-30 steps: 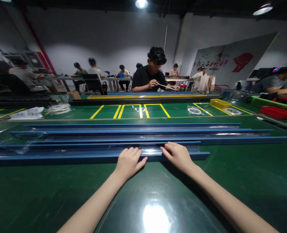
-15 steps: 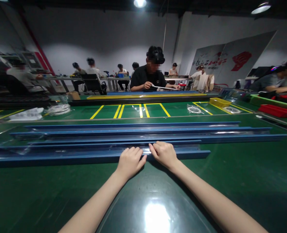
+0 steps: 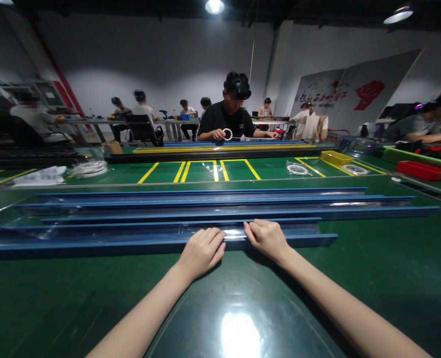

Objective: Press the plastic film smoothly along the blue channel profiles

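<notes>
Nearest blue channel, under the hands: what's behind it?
Behind the nearest blue channel lie more blue channels, then yellow tape lines. It hides whatever sits low directly behind it; the left hand and right hand cover parts of the channel itself.

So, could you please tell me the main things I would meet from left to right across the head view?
White paper, large bagged coil, left hand, right hand, small bagged coil, yellow tray, red tray. The blue channels span several places, so are left out.
</notes>
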The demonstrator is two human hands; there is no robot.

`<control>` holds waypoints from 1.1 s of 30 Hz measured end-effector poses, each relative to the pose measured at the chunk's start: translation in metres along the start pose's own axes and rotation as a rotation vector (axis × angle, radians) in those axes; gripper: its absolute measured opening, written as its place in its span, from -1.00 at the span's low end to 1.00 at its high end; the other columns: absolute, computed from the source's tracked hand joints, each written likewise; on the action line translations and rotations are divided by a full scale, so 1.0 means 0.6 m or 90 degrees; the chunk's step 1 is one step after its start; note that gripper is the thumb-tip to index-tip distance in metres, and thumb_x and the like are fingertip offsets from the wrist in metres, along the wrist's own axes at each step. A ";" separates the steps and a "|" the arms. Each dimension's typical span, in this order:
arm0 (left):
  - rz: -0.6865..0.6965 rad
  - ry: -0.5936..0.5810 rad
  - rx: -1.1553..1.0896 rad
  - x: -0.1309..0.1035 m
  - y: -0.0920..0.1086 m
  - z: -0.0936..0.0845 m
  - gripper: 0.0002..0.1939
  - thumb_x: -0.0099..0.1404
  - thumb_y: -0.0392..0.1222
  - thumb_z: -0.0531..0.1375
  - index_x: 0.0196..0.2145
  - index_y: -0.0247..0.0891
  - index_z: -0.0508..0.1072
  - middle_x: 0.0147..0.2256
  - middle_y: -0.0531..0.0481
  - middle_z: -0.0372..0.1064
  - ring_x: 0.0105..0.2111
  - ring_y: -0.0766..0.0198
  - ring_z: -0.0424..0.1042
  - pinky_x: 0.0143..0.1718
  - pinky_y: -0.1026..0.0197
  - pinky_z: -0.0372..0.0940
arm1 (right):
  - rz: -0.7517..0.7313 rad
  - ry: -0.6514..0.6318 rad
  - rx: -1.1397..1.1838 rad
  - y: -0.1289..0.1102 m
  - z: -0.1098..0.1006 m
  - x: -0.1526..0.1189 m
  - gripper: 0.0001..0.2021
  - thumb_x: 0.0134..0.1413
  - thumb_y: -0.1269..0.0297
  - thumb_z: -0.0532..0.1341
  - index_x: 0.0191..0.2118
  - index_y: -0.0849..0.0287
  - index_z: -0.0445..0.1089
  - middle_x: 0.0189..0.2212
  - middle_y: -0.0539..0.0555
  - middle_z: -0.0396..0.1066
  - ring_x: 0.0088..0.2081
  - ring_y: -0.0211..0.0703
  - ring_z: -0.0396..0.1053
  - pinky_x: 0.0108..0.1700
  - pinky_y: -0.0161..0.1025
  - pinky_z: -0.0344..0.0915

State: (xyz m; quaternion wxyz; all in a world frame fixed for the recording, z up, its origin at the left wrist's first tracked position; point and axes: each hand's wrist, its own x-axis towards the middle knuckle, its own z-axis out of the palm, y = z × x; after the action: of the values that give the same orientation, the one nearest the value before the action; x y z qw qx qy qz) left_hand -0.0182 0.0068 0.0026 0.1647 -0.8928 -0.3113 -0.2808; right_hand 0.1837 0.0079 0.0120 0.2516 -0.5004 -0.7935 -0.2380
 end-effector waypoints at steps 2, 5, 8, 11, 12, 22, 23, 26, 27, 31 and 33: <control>-0.013 0.021 0.016 0.000 -0.001 -0.001 -0.76 0.24 -0.20 -0.06 -0.22 -0.32 0.32 -0.31 -0.10 0.35 -0.33 0.25 0.31 -0.35 0.21 0.16 | 0.011 -0.004 -0.018 0.025 -0.004 -0.012 -0.56 0.11 0.29 -0.09 -0.71 0.21 0.29 -0.75 -0.01 0.22 -0.67 -0.38 0.10 -0.54 -0.31 -0.13; -0.019 0.036 0.046 -0.001 -0.001 -0.001 -0.75 0.23 -0.14 -0.02 -0.21 -0.31 0.32 -0.31 -0.11 0.36 -0.31 0.23 0.31 -0.33 0.19 0.15 | 0.032 -0.007 -0.038 0.061 -0.008 -0.029 -0.54 0.11 0.29 -0.10 -0.73 0.21 0.28 -0.77 -0.01 0.20 -0.68 -0.38 0.08 -0.54 -0.31 -0.12; -0.019 0.036 0.058 -0.001 -0.001 0.000 -0.73 0.22 -0.09 0.02 -0.21 -0.31 0.32 -0.30 -0.10 0.38 -0.30 0.23 0.32 -0.31 0.18 0.14 | 0.050 -0.015 -0.038 0.084 -0.013 -0.041 -0.52 0.12 0.27 -0.11 -0.74 0.20 0.26 -0.77 -0.01 0.18 -0.69 -0.38 0.08 -0.54 -0.31 -0.12; -0.034 0.030 0.062 0.000 0.000 -0.001 -0.69 0.20 -0.04 0.04 -0.20 -0.31 0.32 -0.29 -0.09 0.39 -0.29 0.22 0.32 -0.30 0.19 0.12 | 0.070 -0.033 -0.032 0.090 -0.015 -0.045 -0.51 0.12 0.26 -0.13 -0.74 0.21 0.26 -0.76 0.00 0.19 -0.68 -0.38 0.10 -0.53 -0.32 -0.11; -0.036 0.028 0.063 0.000 0.000 -0.001 -0.69 0.20 -0.04 0.04 -0.21 -0.30 0.32 -0.29 -0.08 0.40 -0.29 0.22 0.32 -0.29 0.18 0.12 | 0.082 -0.043 -0.033 0.089 -0.016 -0.045 -0.52 0.12 0.26 -0.13 -0.74 0.21 0.26 -0.76 0.00 0.20 -0.67 -0.37 0.11 -0.53 -0.32 -0.11; -0.044 -0.002 0.079 -0.001 0.000 0.000 -0.71 0.22 -0.02 0.00 -0.44 -0.28 0.34 -0.53 0.05 0.35 -0.51 0.31 0.27 -0.40 0.23 0.06 | 0.147 -0.162 -0.062 0.077 -0.022 -0.039 -0.54 0.13 0.22 -0.15 -0.66 0.20 0.31 -0.65 0.02 0.30 -0.57 -0.32 0.24 -0.51 -0.31 -0.12; -0.045 -0.008 0.081 -0.001 0.000 0.000 -0.70 0.22 -0.01 0.00 -0.47 -0.27 0.34 -0.56 0.05 0.33 -0.52 0.31 0.26 -0.44 0.23 0.04 | 0.146 -0.169 -0.063 0.077 -0.023 -0.038 -0.54 0.13 0.22 -0.15 -0.65 0.20 0.31 -0.65 0.02 0.31 -0.57 -0.32 0.24 -0.51 -0.31 -0.12; -0.048 -0.010 0.086 -0.001 0.000 0.002 -0.68 0.23 0.00 -0.02 -0.50 -0.27 0.34 -0.58 0.05 0.30 -0.55 0.31 0.24 -0.49 0.24 0.00 | 0.147 -0.180 -0.060 0.076 -0.024 -0.038 -0.54 0.13 0.23 -0.15 -0.64 0.20 0.32 -0.64 0.02 0.32 -0.56 -0.32 0.25 -0.51 -0.32 -0.12; -0.048 -0.009 0.087 -0.001 0.000 0.002 -0.67 0.23 0.00 -0.02 -0.50 -0.27 0.34 -0.59 0.05 0.30 -0.55 0.32 0.24 -0.50 0.24 -0.01 | 0.147 -0.181 -0.059 0.076 -0.024 -0.038 -0.54 0.13 0.23 -0.15 -0.64 0.20 0.32 -0.63 0.02 0.32 -0.56 -0.32 0.25 -0.51 -0.32 -0.12; -0.048 -0.009 0.095 0.000 0.000 0.002 -0.66 0.23 0.00 -0.03 -0.53 -0.26 0.33 -0.60 0.06 0.29 -0.56 0.32 0.23 -0.51 0.24 -0.04 | 0.143 -0.181 -0.052 0.077 -0.024 -0.039 -0.54 0.12 0.23 -0.15 -0.65 0.20 0.32 -0.64 0.02 0.32 -0.57 -0.32 0.24 -0.52 -0.33 -0.13; -0.048 -0.011 0.100 0.000 0.000 0.001 -0.65 0.23 0.00 -0.03 -0.54 -0.26 0.32 -0.60 0.06 0.28 -0.57 0.32 0.23 -0.51 0.24 -0.04 | 0.141 -0.182 -0.049 0.078 -0.024 -0.038 -0.53 0.12 0.22 -0.16 -0.65 0.20 0.32 -0.65 0.02 0.31 -0.57 -0.32 0.24 -0.52 -0.33 -0.13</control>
State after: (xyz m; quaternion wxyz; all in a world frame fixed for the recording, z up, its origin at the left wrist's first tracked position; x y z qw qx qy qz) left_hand -0.0177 0.0071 0.0023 0.2206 -0.8671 -0.3672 -0.2542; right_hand 0.2373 0.0013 0.0143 0.1418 -0.6230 -0.7514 -0.1651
